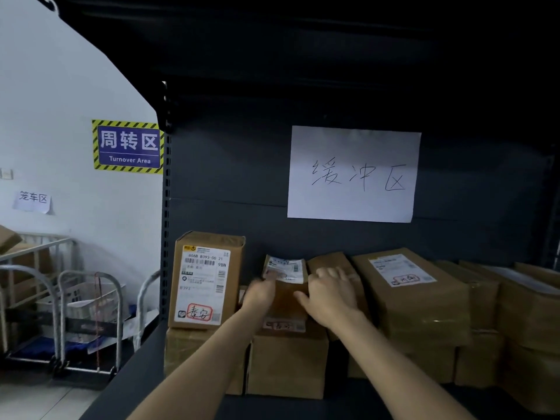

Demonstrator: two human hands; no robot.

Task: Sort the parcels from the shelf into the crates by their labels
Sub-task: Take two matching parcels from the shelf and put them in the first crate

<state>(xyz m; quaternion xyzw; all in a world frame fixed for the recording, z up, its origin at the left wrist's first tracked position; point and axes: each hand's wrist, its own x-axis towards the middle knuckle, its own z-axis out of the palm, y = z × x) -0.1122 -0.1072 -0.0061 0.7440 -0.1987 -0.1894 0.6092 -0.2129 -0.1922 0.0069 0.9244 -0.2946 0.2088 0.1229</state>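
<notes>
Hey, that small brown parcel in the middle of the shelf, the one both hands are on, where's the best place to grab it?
Grip the small parcel by its left and right side faces, coming from the front. It stands upright on a lower box, wedged between the tall labelled box and a neighbouring parcel, so only the front approach looks open. The left hand and right hand already flank it.

Both bare forearms are reaching forward and upward from the bottom of the view, converging toward the middle. The left hand point(261, 294) is blurred, its fingers curling inward toward the right, knuckles facing up. The right hand point(328, 294) is lying palm down with its back to the camera, fingers bent over and the thumb pointing left toward the other hand. The two hands are sitting close together with a narrow gap between them, wrists straight.
</notes>
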